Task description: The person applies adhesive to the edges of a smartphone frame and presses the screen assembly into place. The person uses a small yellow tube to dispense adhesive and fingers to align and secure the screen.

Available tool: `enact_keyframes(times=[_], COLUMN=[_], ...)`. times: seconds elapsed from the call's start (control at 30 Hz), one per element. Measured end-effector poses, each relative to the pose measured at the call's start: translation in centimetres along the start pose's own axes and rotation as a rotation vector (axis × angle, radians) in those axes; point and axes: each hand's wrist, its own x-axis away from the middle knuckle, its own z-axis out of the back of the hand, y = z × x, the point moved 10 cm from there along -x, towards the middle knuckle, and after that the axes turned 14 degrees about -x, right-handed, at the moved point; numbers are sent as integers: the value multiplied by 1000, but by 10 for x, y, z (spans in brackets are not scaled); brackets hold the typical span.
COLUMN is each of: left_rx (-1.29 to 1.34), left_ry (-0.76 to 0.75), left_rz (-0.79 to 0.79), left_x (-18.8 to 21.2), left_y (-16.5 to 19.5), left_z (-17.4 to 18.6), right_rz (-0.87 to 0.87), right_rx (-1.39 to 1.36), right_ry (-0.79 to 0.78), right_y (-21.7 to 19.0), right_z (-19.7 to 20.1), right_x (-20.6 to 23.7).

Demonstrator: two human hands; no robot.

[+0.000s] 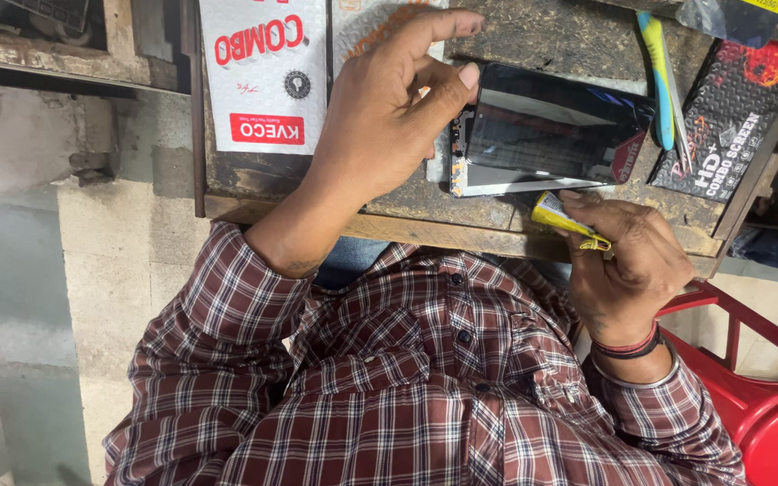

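Note:
A phone point(551, 126) with a dark glass screen and a pale frame lies on the worn wooden bench point(425, 229). My left hand point(389, 117) grips the phone's left end, with the thumb pressed on the corner of the screen and the index finger stretched out above. My right hand point(628, 261) pinches a small yellow tool point(547, 211), whose tip meets the phone's near edge. I wear thread bands on my right wrist and a plaid shirt.
A white printed packet point(267, 72) lies to the left of the phone, and a black packet with a flame print point(731, 117) to the right. A blue-green brush and tweezers point(664, 81) rest between phone and black packet. A red plastic chair point(767, 396) stands at lower right.

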Motion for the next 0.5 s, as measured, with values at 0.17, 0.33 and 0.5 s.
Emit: enact_keyframes(times=[0.17,0.33,0.5], left_rx=[-13,-8,-8], left_ry=[4,1,2], left_rz=[-10,-2,-4], left_x=[-2,-1,-2], left_y=[-2,-2,0], left_z=[1,3,5], right_rz=[-8,-11,-10], right_rx=[-3,-12,6], right_ry=[16,13,13], right_y=[4,5,8], right_z=[1,3,6], right_x=[-1,0,1])
